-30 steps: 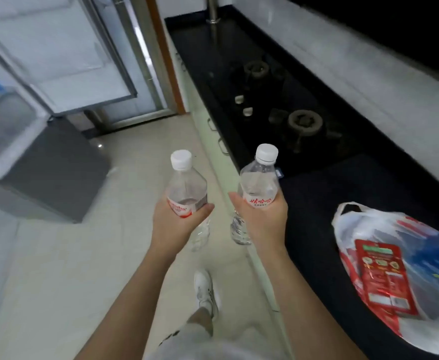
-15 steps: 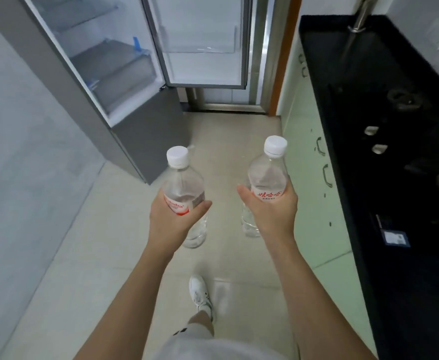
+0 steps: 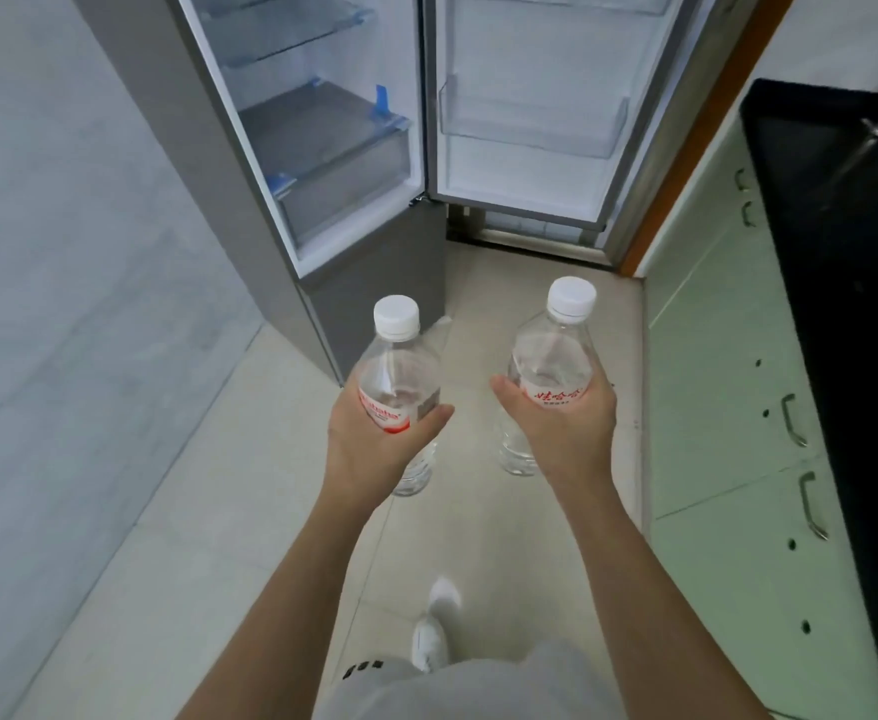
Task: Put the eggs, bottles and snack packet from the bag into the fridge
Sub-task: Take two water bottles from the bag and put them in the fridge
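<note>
Left hand [image 3: 374,444] wraps left bottle [image 3: 400,371] at the label, right hand [image 3: 564,433] likewise grips right bottle [image 3: 556,356], both upright, short of the open fridge [image 3: 343,163]; risk: neither hand free, so a bottle may slip or strike the door bin [image 3: 530,132] on placement.

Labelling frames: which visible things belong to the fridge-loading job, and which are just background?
Job: left hand gripping left bottle; right hand gripping right bottle; open fridge; door shelf.
Background: black counter; cabinet handle; shoe.
</note>
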Tool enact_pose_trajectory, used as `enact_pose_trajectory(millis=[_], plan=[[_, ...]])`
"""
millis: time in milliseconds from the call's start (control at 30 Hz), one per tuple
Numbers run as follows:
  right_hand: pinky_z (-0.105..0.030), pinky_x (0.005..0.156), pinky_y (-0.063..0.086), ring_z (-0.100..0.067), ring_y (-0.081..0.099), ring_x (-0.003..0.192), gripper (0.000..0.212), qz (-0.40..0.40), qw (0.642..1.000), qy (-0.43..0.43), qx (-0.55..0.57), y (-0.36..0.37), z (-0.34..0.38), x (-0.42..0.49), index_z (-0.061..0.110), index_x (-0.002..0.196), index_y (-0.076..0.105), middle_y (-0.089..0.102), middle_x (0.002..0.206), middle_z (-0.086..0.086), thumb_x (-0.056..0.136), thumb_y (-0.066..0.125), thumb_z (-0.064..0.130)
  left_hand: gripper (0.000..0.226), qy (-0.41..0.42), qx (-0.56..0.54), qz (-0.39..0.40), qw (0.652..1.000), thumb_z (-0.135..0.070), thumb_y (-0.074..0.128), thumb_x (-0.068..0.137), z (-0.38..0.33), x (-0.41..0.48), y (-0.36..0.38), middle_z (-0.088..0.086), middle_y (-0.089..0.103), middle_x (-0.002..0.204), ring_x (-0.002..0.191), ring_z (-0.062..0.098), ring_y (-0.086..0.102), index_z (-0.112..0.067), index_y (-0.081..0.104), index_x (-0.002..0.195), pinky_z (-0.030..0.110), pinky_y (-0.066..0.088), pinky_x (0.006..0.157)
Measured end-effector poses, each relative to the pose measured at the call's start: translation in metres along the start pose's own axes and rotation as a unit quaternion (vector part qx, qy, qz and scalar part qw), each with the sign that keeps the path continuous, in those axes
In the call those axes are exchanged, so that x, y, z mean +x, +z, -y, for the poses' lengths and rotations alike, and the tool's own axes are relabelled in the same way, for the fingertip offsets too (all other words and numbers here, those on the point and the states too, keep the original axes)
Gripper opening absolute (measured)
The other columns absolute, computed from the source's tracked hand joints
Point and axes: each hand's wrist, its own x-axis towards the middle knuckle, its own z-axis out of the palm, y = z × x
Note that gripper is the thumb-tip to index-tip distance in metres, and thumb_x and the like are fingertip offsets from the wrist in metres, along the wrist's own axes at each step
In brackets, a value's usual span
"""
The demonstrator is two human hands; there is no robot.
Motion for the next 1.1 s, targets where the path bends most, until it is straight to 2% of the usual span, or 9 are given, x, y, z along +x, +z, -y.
enact_pose_trajectory(millis=[133, 167, 267, 367, 567, 667, 833, 933, 1100], plan=[[-0.003, 0.067, 0.046, 0.009, 0.063, 0.083, 0.049, 0.029, 1.000, 0.005, 0.006, 0.037, 0.002, 0.028, 0.041, 0.092, 0.056, 0.065, 0.085, 0.034, 0.067, 0.092, 0.021, 0.059, -0.009, 0.014, -0.020, 1.000, -0.032, 0.087, 0.070, 0.009, 0.039, -0.011, -0.016, 0.067, 0.098, 0.091, -0.002, 0.065, -0.023, 0.057, 0.120, 0.022, 0.054, 0.080], [-0.003, 0.067, 0.046, 0.010, 0.063, 0.083, 0.049, 0.037, 0.999, 0.005, 0.009, 0.045, 0.001, 0.037, 0.040, 0.092, 0.056, 0.065, 0.084, 0.034, 0.067, 0.092, 0.020, 0.059, -0.013, 0.012, -0.026, 1.000, -0.033, 0.087, 0.070, 0.011, 0.049, -0.013, -0.016, 0.067, 0.097, 0.090, -0.003, 0.065, -0.023, 0.057, 0.119, 0.020, 0.053, 0.079], [-0.007, 0.070, 0.049, 0.004, 0.065, 0.085, 0.050, 0.051, 0.999, 0.000, 0.016, 0.070, -0.002, 0.064, 0.036, 0.100, 0.059, 0.068, 0.092, 0.019, 0.067, 0.093, 0.020, 0.064, -0.023, 0.013, -0.038, 0.999, -0.046, 0.087, 0.066, 0.017, 0.079, -0.017, -0.015, 0.068, 0.096, 0.090, -0.001, 0.066, -0.025, 0.057, 0.119, 0.022, 0.055, 0.079], [-0.008, 0.072, 0.051, 0.005, 0.065, 0.085, 0.051, 0.071, 0.997, -0.009, 0.021, 0.092, -0.004, 0.094, 0.037, 0.100, 0.057, 0.066, 0.095, 0.015, 0.068, 0.093, 0.018, 0.073, -0.028, 0.019, -0.053, 0.998, -0.062, 0.076, 0.059, 0.022, 0.111, -0.017, -0.015, 0.068, 0.097, 0.090, 0.000, 0.066, -0.025, 0.057, 0.119, 0.019, 0.055, 0.077], [-0.008, 0.071, 0.051, 0.002, 0.066, 0.084, 0.052, 0.114, 0.992, -0.035, 0.028, 0.127, -0.006, 0.175, 0.039, 0.098, 0.058, 0.067, 0.091, 0.016, 0.067, 0.093, 0.017, 0.066, -0.036, 0.022, -0.096, 0.995, -0.053, 0.081, 0.063, 0.022, 0.186, 0.002, -0.004, 0.070, 0.097, 0.089, 0.012, 0.069, -0.019, 0.060, 0.115, 0.028, 0.060, 0.078], [-0.013, 0.073, 0.053, -0.004, 0.068, 0.086, 0.054, 0.141, 0.988, -0.044, 0.033, 0.144, -0.006, 0.226, 0.040, 0.101, 0.059, 0.068, 0.092, 0.016, 0.065, 0.094, 0.020, 0.059, -0.041, 0.031, -0.112, 0.992, -0.036, 0.086, 0.071, 0.017, 0.231, 0.021, 0.001, 0.070, 0.100, 0.092, 0.018, 0.069, -0.015, 0.059, 0.119, 0.035, 0.061, 0.082], [-0.018, 0.078, 0.054, -0.010, 0.069, 0.093, 0.060, 0.181, 0.981, -0.052, 0.043, 0.171, -0.002, 0.317, 0.028, 0.114, 0.063, 0.071, 0.101, 0.011, 0.064, 0.095, 0.020, 0.076, -0.024, 0.023, -0.146, 0.989, -0.059, 0.081, 0.061, -0.007, 0.313, 0.041, -0.007, 0.068, 0.104, 0.095, 0.012, 0.068, -0.022, 0.056, 0.123, 0.025, 0.057, 0.082], [-0.014, 0.075, 0.052, -0.009, 0.069, 0.090, 0.059, 0.205, 0.976, -0.066, 0.036, 0.187, 0.002, 0.361, 0.025, 0.113, 0.064, 0.071, 0.099, 0.010, 0.063, 0.095, 0.022, 0.076, -0.013, 0.020, -0.181, 0.983, -0.056, 0.084, 0.063, -0.019, 0.353, 0.049, -0.005, 0.068, 0.102, 0.093, 0.011, 0.068, -0.019, 0.056, 0.123, 0.019, 0.057, 0.079], [-0.022, 0.078, 0.056, -0.013, 0.070, 0.089, 0.055, 0.252, 0.965, -0.064, 0.033, 0.213, 0.005, 0.409, 0.019, 0.112, 0.067, 0.073, 0.097, 0.004, 0.065, 0.095, 0.022, 0.080, -0.023, 0.015, -0.214, 0.976, -0.060, 0.081, 0.061, -0.022, 0.389, 0.057, -0.005, 0.068, 0.103, 0.093, 0.009, 0.068, -0.019, 0.056, 0.124, 0.014, 0.056, 0.077]])
